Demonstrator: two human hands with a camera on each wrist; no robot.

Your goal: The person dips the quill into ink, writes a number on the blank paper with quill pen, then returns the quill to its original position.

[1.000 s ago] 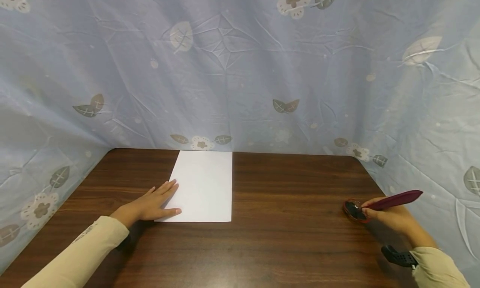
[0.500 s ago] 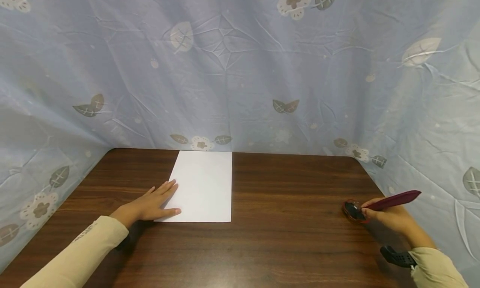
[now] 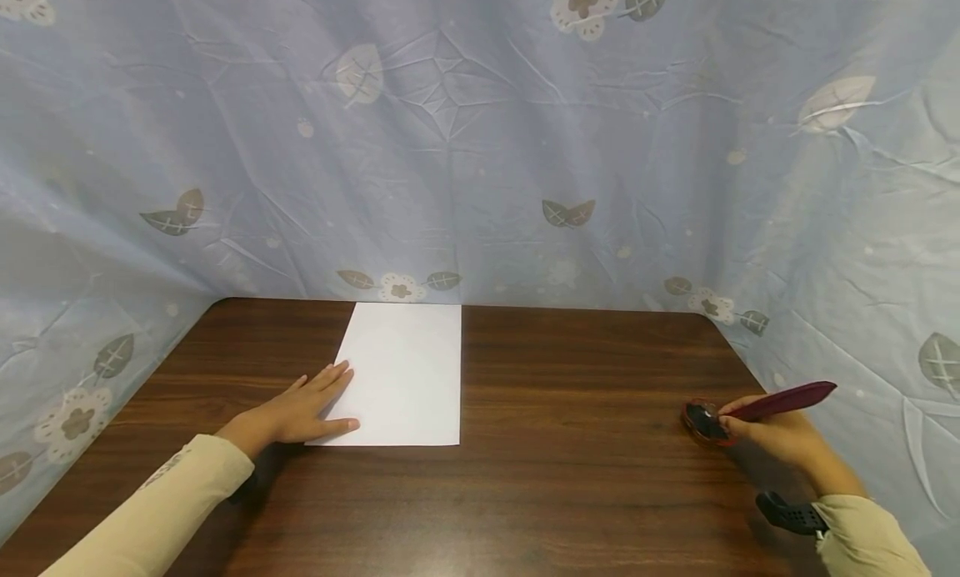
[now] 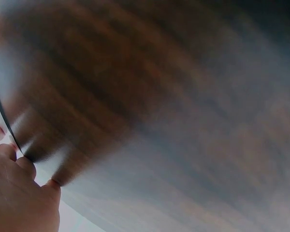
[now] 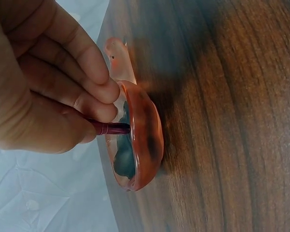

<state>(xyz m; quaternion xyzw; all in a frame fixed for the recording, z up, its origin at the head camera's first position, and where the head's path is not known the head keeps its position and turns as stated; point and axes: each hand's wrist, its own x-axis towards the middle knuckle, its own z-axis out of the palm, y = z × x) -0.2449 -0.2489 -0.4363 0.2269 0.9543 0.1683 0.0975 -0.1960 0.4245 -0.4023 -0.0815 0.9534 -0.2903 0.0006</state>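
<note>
From my end, the patterned cloth [image 3: 495,160] runs past the head view's edges, cut off at the top and both sides. Below it is the brown table [image 3: 577,377], its near edge out of frame. White paper [image 3: 408,377] lies left of centre, its left edge partly hidden under the left hand [image 3: 303,410], which I see laid flat, fingers and thumb spread; its wrist view is blurry. The right hand [image 3: 783,439] pinches a maroon pen [image 3: 787,401]. Its tip disappears behind the rim of a small reddish dish [image 5: 147,140], whose dark contents I can't identify.
</note>
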